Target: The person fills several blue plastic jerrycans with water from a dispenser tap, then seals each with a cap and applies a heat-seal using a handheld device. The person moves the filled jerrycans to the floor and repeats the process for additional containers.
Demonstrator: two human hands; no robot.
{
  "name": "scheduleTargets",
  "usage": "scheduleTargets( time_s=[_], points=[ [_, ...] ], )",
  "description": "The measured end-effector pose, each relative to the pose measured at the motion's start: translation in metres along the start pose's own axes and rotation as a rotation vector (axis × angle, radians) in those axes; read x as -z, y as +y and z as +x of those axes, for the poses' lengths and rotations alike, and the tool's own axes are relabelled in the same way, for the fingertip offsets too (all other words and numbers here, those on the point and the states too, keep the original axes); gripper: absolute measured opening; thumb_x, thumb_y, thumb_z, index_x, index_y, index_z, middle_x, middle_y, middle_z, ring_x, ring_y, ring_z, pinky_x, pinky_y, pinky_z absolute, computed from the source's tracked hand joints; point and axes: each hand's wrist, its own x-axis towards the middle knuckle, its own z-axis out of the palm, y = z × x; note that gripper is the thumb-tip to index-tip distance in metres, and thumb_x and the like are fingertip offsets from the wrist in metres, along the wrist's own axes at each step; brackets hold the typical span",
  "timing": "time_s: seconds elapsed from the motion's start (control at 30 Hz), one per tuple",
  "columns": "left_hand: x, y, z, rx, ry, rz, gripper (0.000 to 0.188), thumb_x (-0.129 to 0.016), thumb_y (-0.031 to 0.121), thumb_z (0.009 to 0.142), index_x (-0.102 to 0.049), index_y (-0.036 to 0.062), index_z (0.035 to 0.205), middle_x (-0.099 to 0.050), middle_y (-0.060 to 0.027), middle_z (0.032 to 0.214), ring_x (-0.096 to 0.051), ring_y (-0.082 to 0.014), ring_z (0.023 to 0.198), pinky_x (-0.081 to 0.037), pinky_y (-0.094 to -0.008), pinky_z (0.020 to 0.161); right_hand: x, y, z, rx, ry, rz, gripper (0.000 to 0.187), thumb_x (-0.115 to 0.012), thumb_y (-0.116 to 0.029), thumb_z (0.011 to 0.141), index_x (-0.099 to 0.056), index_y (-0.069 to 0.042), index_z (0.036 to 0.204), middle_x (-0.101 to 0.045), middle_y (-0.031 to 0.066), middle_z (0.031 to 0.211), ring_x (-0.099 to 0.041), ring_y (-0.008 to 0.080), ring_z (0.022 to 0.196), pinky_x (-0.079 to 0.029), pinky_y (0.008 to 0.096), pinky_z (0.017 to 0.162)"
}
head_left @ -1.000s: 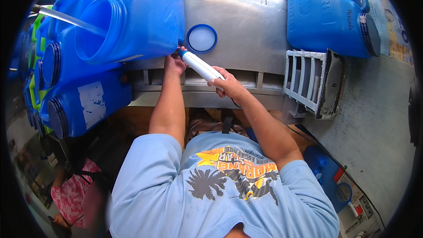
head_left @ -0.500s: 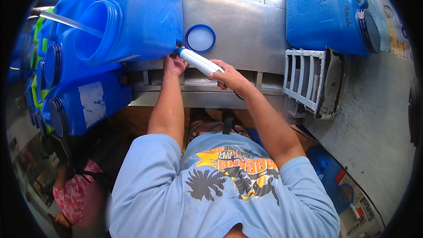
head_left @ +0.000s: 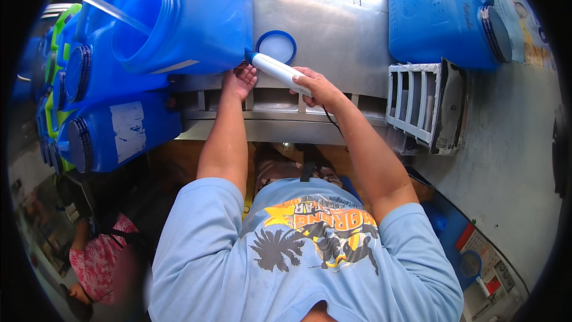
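Note:
My right hand point(head_left: 316, 87) is closed around a white tube-shaped corded tool point(head_left: 279, 73) with a blue tip, and a black cord trails from its lower end. The tip meets the lower right corner of a large blue water jug point(head_left: 208, 18). Just under that corner, my left hand point(head_left: 241, 81) is turned palm up with its fingers loosely bent and apart, and nothing shows in it. The jug lies on its side, its wide mouth facing left with a clear tube point(head_left: 107, 7) reaching into it. A round blue-rimmed white lid point(head_left: 276, 46) lies beside the jug on the metal counter point(head_left: 333, 42).
More blue jugs point(head_left: 134, 128) with dark caps crowd the left side. At the right stand another blue jug point(head_left: 444, 15) and a white slatted rack point(head_left: 414, 104) on a grey surface point(head_left: 506, 143). A person in a pink patterned shirt point(head_left: 101, 262) is at the lower left.
My left hand has dropped slightly away from the jug's corner, showing more of its bent fingers. My right hand keeps its grip on the white tool at the corner. The whole view has shifted a little.

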Motion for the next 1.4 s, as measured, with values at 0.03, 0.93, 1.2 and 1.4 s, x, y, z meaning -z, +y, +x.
scheduleTargets(
  time_s=[0.03,0.93,1.2,1.4],
  points=[
    [0.003,0.002,-0.002,0.002,-0.014,0.047,0.041,-0.061,0.054,0.094,-0.061,0.014,0.103,-0.07,-0.0091,0.106,-0.065,-0.0296,0.107,-0.047,-0.049,0.099,-0.002,0.003,-0.001,-0.016,0.013,-0.005,0.064,-0.064,-0.036,0.093,-0.045,-0.015,0.15,-0.066,0.0072,0.098,-0.047,0.009,0.057,-0.04,0.0249,0.052],
    [0.361,0.105,-0.143,-0.038,-0.134,1.007,0.053,-0.074,0.037,0.094,-0.058,0.0021,0.13,-0.066,-0.0015,0.105,-0.059,-0.0072,0.079,-0.049,-0.0232,0.068,-0.243,0.217,0.095,0.406,0.643,-0.037,0.072,-0.071,-0.016,0.09,-0.032,-0.009,0.15,-0.054,0.0114,0.121,-0.054,0.0175,0.098,-0.046,0.0317,0.079],
    [0.343,0.116,-0.142,-0.116,-0.172,1.063,0.057,-0.074,0.036,0.094,-0.057,-0.002,0.132,-0.066,-0.0024,0.106,-0.059,-0.0082,0.078,-0.049,-0.0234,0.072,-0.267,0.19,0.09,0.373,0.638,0.006,0.073,-0.071,-0.015,0.089,-0.033,-0.002,0.149,-0.049,0.02,0.136,-0.053,0.0298,0.124,-0.042,0.0387,0.106],
    [0.333,0.111,-0.149,-0.136,-0.185,1.085,0.059,-0.074,0.034,0.094,-0.056,-0.0051,0.134,-0.067,-0.0047,0.107,-0.06,-0.0085,0.079,-0.05,-0.0242,0.073,-0.241,0.189,0.06,0.308,0.684,-0.059,0.071,-0.071,-0.014,0.089,-0.034,-0.003,0.148,-0.053,0.0209,0.133,-0.057,0.0318,0.12,-0.044,0.0401,0.104]
  ],
)
